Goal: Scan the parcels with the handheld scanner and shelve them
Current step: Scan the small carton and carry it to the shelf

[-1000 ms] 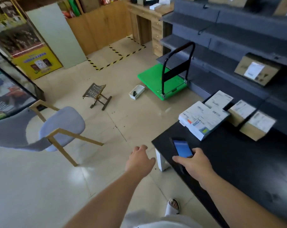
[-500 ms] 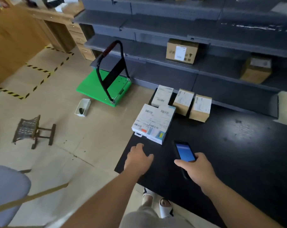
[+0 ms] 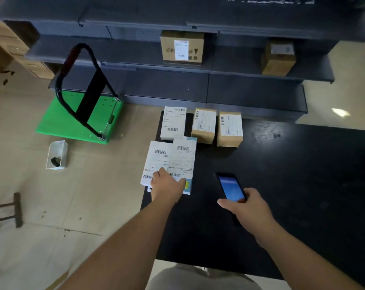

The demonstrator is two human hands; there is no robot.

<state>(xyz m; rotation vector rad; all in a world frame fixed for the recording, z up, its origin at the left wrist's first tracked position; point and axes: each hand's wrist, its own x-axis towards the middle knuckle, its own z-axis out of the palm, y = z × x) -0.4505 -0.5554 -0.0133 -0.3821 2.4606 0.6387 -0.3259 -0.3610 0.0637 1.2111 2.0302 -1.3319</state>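
My left hand (image 3: 167, 186) lies on the near end of the white labelled parcel (image 3: 171, 164), fingers (image 3: 159, 173) spread over its shipping labels; whether they curl over the near edge I cannot tell. My right hand (image 3: 247, 208) grips the handheld scanner (image 3: 229, 188), thumb along its left side and fingers wrapped beneath, the lit blue screen tilted up toward me and pointing away across the black table (image 3: 303, 185).

The parcel under my left hand sits at the table's left edge, its near corner overhanging slightly. It carries two overlapping labels with barcodes, and a yellow and blue patch shows at its near right corner. Just beyond it stand three smaller parcels in a row at the far edge of the table: a white box (image 3: 173, 123), then a brown carton (image 3: 204, 125), then a second brown carton (image 3: 229, 128), each with a label on top, set close together.

Behind the table runs dark grey shelving (image 3: 135, 59). One shelf holds a cardboard box (image 3: 182, 47) with a white label facing me, and farther right another cardboard box (image 3: 278, 58), blurred. On the floor to the left stands a green platform trolley (image 3: 77, 116) with a black handle, and near it a small white bin (image 3: 57, 154) with something dark inside.
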